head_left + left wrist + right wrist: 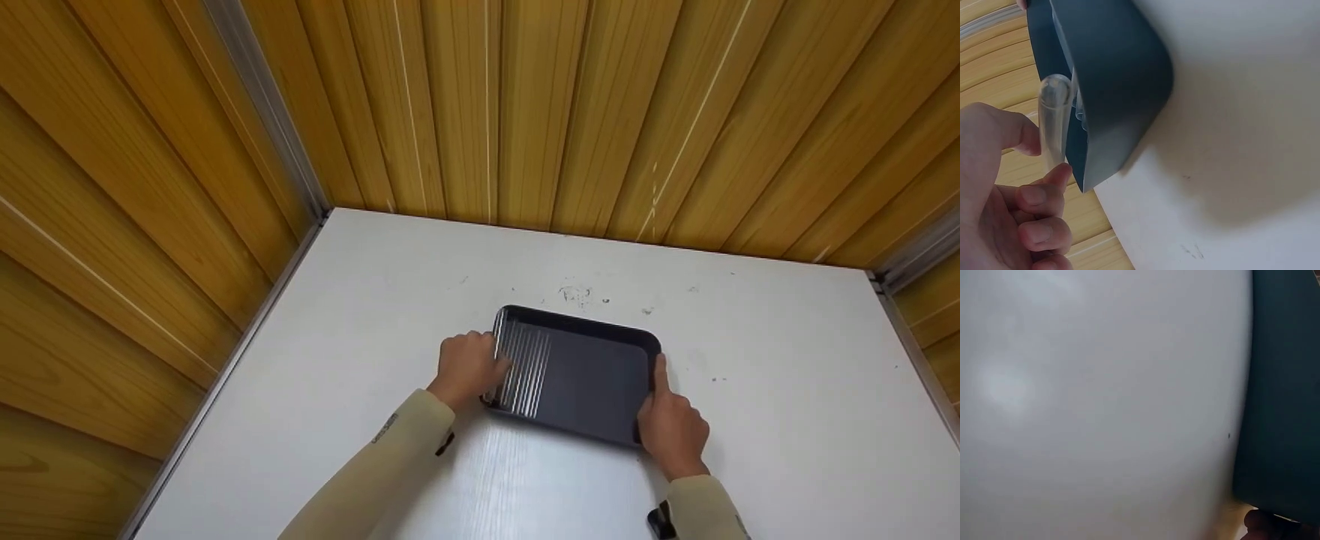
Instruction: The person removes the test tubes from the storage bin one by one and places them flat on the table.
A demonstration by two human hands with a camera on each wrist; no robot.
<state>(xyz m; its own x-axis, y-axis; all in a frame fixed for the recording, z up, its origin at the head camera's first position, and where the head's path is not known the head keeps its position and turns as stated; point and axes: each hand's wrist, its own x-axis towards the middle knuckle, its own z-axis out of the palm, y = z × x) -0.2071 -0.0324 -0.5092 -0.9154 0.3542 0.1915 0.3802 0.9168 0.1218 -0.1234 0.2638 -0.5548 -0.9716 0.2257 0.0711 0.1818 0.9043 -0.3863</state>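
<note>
A dark grey rectangular tray point(596, 375) has several clear glass test tubes point(532, 367) lying side by side along its left part. At the tray's left wall, my left hand point(469, 367) pinches one round-ended test tube point(1054, 121) between thumb and fingers. That tube's rounded end stands at the tray's rim in the left wrist view, with other tubes behind the wall. My right hand point(673, 426) grips the tray's right side, index finger extended along the rim. The right wrist view mostly holds the tray's outer wall point(1280, 399) and a bit of dark fingers at the bottom corner.
The white tabletop point(360, 300) under the tray bears small dark marks point(576, 294) behind it. Wood-patterned panels point(525, 112) rise at the back and on both sides, with a metal strip point(270, 112) at the left corner.
</note>
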